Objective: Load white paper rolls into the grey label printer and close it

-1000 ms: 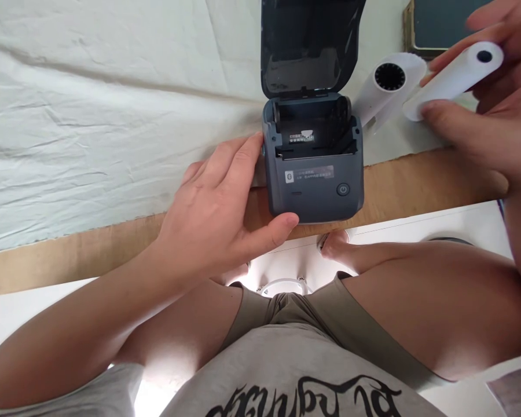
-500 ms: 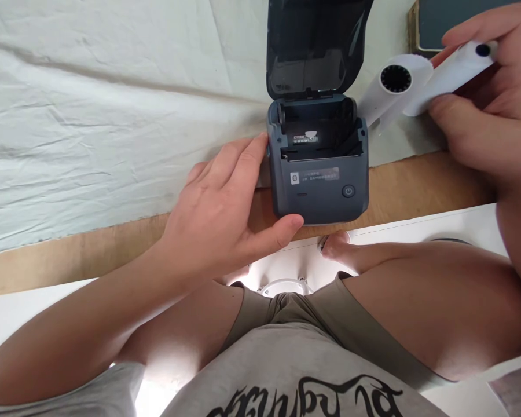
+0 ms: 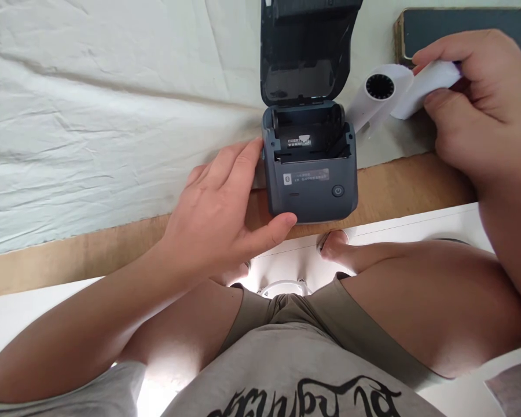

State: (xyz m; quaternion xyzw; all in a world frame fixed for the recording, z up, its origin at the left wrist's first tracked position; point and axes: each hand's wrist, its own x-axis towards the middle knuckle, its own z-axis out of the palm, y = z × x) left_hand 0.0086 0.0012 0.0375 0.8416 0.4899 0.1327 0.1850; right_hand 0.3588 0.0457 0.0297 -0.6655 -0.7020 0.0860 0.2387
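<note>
A: Diff vs half a second ago?
B: Printer (image 3: 310, 200) sits slightly further left in view, and more of its raised lid (image 3: 308, 61) shows. Right hand (image 3: 473, 101) has turned the thin white roll (image 3: 425, 92); its end hole was visible, now isn't. More of the dark slab (image 3: 469, 26), behind and right of printer, is uncovered.
A: Hands?
B: Right one grips the thin roll, thumb against fingers, well right of printer. Left hand (image 3: 219, 200) same pose: spread, fingertips touching printer's left side, thumb by its front edge, no grasp.
A: Printer condition?
B: Dark blue-grey, upright at the near edge of the table (image 3: 91, 252). Bay (image 3: 310, 130) open, black inside, small white label in it. Bluetooth sticker and round power button (image 3: 337, 190) on the front. Label text too small to read.
A: Other roll?
B: Wide white roll (image 3: 367, 108), just right of printer, between it and the thin one. Tilted, dark toothed core facing up.
</note>
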